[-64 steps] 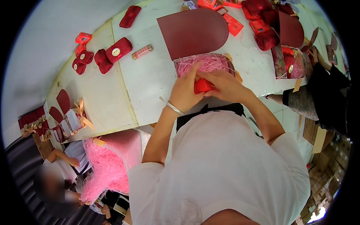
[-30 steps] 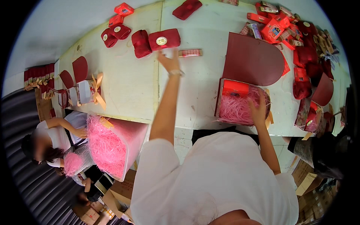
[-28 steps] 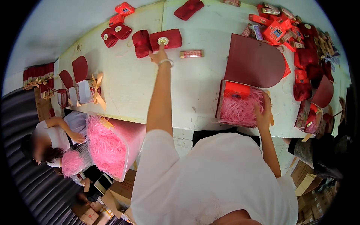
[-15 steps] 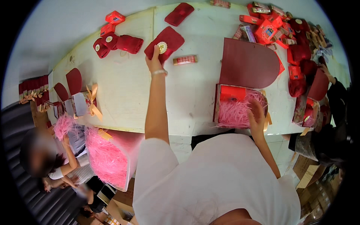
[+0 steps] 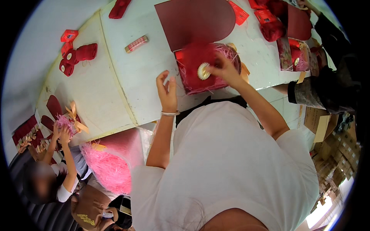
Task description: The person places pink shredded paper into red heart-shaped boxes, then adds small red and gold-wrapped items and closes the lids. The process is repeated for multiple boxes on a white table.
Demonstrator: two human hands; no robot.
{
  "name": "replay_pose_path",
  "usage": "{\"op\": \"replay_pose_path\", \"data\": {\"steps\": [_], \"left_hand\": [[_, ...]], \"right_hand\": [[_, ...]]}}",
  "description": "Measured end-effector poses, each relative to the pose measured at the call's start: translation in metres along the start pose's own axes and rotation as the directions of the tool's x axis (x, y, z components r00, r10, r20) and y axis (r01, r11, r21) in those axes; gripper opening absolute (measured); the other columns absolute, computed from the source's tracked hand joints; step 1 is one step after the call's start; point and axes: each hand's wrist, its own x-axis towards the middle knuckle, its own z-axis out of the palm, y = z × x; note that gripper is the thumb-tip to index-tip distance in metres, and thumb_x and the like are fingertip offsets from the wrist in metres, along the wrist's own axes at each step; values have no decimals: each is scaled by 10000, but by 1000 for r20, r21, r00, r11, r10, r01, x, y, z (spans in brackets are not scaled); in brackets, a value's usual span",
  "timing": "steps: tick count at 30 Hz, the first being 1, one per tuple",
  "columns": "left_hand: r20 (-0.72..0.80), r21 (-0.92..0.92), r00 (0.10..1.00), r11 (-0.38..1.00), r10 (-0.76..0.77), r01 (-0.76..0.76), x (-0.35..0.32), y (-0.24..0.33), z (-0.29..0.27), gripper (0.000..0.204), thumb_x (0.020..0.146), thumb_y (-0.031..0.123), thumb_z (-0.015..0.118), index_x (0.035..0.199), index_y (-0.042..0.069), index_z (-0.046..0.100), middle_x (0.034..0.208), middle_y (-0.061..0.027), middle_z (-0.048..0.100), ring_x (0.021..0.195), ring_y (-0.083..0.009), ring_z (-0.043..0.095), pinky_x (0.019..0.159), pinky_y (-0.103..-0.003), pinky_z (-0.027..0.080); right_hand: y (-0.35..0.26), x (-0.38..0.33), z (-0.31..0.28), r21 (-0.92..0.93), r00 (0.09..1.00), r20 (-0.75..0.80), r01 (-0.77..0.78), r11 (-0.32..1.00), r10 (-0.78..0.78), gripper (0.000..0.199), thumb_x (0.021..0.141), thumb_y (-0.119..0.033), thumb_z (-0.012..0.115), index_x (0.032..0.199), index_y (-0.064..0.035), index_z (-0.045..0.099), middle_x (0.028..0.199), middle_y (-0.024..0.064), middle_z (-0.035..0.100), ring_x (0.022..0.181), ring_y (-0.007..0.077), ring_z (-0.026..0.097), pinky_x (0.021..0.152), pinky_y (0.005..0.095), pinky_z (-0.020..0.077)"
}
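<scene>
A red box (image 5: 184, 79) lined with pink shredded paper (image 5: 227, 52) stands at the table's near edge, its dark red arched lid (image 5: 194, 19) lying flat behind it. In the box lies a dark red velvet pouch (image 5: 192, 57) with a round gold seal (image 5: 203, 71). My right hand (image 5: 223, 69) rests on the pouch, fingers at the seal. My left hand (image 5: 166, 89) hovers just left of the box, fingers apart, holding nothing, a bracelet on its wrist.
More red velvet pouches (image 5: 79, 56) and a small striped red bar (image 5: 136, 43) lie on the white table (image 5: 115, 88) to the left. A second filled box (image 5: 295, 54) stands at the right. A big bin of pink shred (image 5: 111, 165) and another person (image 5: 58, 169) are lower left.
My left hand fetched a velvet pouch from the far left of the table and brought it to the box. It has since let go; my right hand now presses it in.
</scene>
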Motion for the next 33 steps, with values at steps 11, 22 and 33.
{"op": "replay_pose_path", "data": {"steps": [11, 22, 33], "left_hand": [[548, 683, 766, 349, 337, -642, 21, 5, 39, 596, 771, 363, 559, 1271, 92, 382, 1368, -163, 243, 1247, -380, 217, 980, -578, 138], [472, 704, 814, 411, 340, -580, 29, -26, 46, 447, 789, 128, 533, 1209, 26, 416, 1312, -178, 323, 1215, -400, 248, 1004, -469, 212], [221, 808, 913, 460, 342, -368, 23, -25, 64, 392, 808, 151, 490, 1163, -9, 445, 1306, -207, 320, 1219, -414, 242, 995, -490, 208]], "right_hand": [[90, 9, 15, -455, 991, -11, 116, 883, -136, 443, 688, -192, 667, 1009, 42, 470, 938, 233, 554, 892, 345, 552, 760, 385, 445], [-13, -1, -69, -215, 872, -406, 199, 956, -272, 252, 811, -129, 560, 1023, 5, 543, 958, 123, 585, 830, 185, 548, 724, 288, 437], [-78, 246, -249, -870, 524, -179, 311, 382, -833, 317, 739, -16, 529, 1053, -14, 480, 1011, 152, 526, 965, 330, 491, 822, 383, 408]]}}
